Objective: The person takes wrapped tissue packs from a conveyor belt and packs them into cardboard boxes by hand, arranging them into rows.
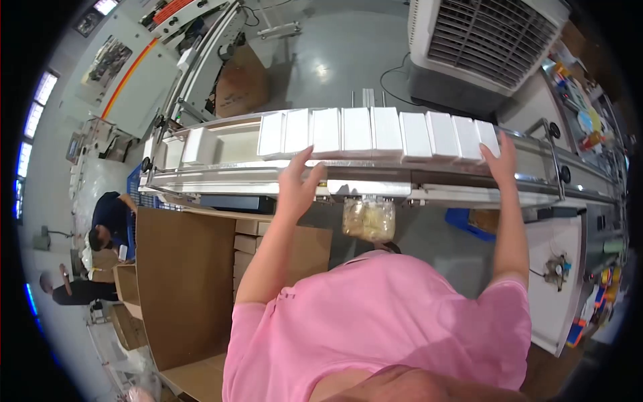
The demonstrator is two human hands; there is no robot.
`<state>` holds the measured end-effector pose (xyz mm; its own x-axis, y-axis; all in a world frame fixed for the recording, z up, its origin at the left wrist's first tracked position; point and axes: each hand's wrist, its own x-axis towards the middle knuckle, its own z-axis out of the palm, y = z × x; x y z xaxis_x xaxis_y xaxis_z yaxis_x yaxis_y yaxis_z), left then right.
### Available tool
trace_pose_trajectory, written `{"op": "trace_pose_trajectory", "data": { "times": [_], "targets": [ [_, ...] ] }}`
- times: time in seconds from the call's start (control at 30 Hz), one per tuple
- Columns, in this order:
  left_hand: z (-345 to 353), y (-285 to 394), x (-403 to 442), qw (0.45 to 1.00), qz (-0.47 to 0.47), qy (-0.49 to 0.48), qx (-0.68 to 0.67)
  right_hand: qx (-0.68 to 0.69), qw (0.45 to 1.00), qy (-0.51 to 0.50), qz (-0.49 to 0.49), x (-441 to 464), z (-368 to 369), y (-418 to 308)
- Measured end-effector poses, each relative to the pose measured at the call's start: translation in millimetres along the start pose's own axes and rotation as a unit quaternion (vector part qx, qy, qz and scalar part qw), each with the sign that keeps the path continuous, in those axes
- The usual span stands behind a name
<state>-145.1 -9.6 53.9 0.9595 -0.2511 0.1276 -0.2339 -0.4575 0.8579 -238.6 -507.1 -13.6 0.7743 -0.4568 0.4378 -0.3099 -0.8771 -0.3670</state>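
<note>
Hands (299, 187), two, at nine boxes (356, 130)

Single head view, worn on person's head, from near side of conveyor (231, 144). Faces forward and steeply down, conveyor crossing upper middle within arm's reach. Wearer's pink shirt (375, 315) closest, below conveyor; floor (321, 67) and air cooler (495, 40) farther, beyond it. Very wide, round-edged, bending conveyor's lines.

From my station: conveyor (234, 149) spans view before me. Box row (356, 130) on it; lone box (199, 146) also on it, apart, left of row. Open carton (182, 288) nearer me, left, smaller cartons (245, 244) inside. Ventilated unit (494, 43) beyond conveyor, right.
</note>
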Motion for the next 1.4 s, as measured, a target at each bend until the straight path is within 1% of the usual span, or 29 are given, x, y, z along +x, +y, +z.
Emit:
{"op": "trace_pose_trajectory", "data": {
  "times": [0.07,0.1,0.17,0.27,0.3,0.33,0.4,0.43,0.5,0.57,0.6,0.63,0.67,0.73,0.77,0.87,0.93,0.97,1.0,1.03,1.07,1.13,1.17,1.2,1.27,1.3,1.37,1.4],
  "targets": [
    [37,-5,42,0.998,0.049,0.002,0.026,0.057,0.992,-0.063,0.095,13,2,23],
    [52,-8,57,0.995,0.045,0.008,0.089,0.113,0.981,-0.111,0.108,19,0,25],
    [76,-11,79,0.977,0.033,0.017,0.212,0.220,0.944,-0.206,0.135,30,-4,26],
    [84,-12,100,0.950,0.015,0.041,0.309,0.269,0.928,-0.235,0.105,38,4,34],
    [83,-17,105,0.946,0.002,0.032,0.323,0.280,0.920,-0.251,0.113,39,-1,29],
    [81,-7,110,0.947,-0.051,0.006,0.317,0.282,0.921,-0.250,0.101,38,-1,26],
    [76,-7,122,0.953,-0.095,-0.055,0.283,0.274,0.926,-0.248,0.079,36,-5,19],
    [73,0,125,0.955,-0.108,-0.080,0.264,0.290,0.914,-0.261,0.108,37,-10,10],
    [75,14,132,0.955,-0.143,-0.129,0.227,0.272,0.924,-0.247,0.108,39,-3,10],
    [80,-16,138,0.969,-0.101,-0.137,0.180,0.270,0.928,-0.231,0.107,38,6,8],
    [84,-27,143,0.975,-0.079,-0.138,0.158,0.290,0.921,-0.230,0.123,39,7,3],
    [86,-25,146,0.983,-0.115,-0.134,0.054,0.309,0.912,-0.231,0.139,39,5,-4],
    [89,-22,145,0.982,-0.124,-0.133,0.047,0.328,0.903,-0.232,0.152,39,3,-6],
    [96,-14,147,0.982,-0.135,-0.126,0.029,0.346,0.900,-0.220,0.146,38,6,-1],
    [97,-11,145,0.985,-0.121,-0.118,0.033,0.354,0.899,-0.219,0.140,37,7,1],
    [102,-16,141,0.991,-0.082,-0.100,0.038,0.403,0.874,-0.206,0.176,33,2,17],
    [99,10,135,0.990,-0.107,-0.092,-0.016,0.372,0.902,-0.180,0.126,33,-9,35],
    [101,5,133,0.995,-0.064,-0.076,0.006,0.291,0.940,-0.160,0.083,33,-22,39],
    [98,19,130,0.995,-0.056,-0.077,0.025,0.210,0.967,-0.137,0.037,36,-39,39],
    [96,27,127,0.996,-0.040,-0.067,0.030,0.243,0.960,-0.135,0.036,38,-57,35],
    [88,49,123,0.996,-0.048,-0.063,0.043,0.276,0.951,-0.133,0.038,42,-75,32],
    [75,72,112,0.999,-0.006,-0.029,0.034,0.190,0.977,-0.088,-0.033,48,-107,35],
    [60,87,105,0.999,-0.013,-0.028,0.026,0.194,0.977,-0.084,-0.041,52,-124,22],
    [48,91,97,1.000,0.006,-0.003,0.019,0.203,0.975,-0.076,-0.048,54,-135,1],
    [11,97,77,0.999,0.017,0.044,0.009,0.270,0.960,-0.077,-0.001,56,-141,-39],
    [-10,96,62,0.997,0.022,0.074,0.028,0.279,0.956,-0.080,-0.044,59,-137,-53],
    [-55,91,27,0.988,0.039,0.132,0.066,0.321,0.936,-0.108,-0.092,58,-119,-87],
    [-78,86,5,0.987,0.012,0.148,0.062,0.341,0.925,-0.121,-0.115,57,-109,-108]
  ]
}}
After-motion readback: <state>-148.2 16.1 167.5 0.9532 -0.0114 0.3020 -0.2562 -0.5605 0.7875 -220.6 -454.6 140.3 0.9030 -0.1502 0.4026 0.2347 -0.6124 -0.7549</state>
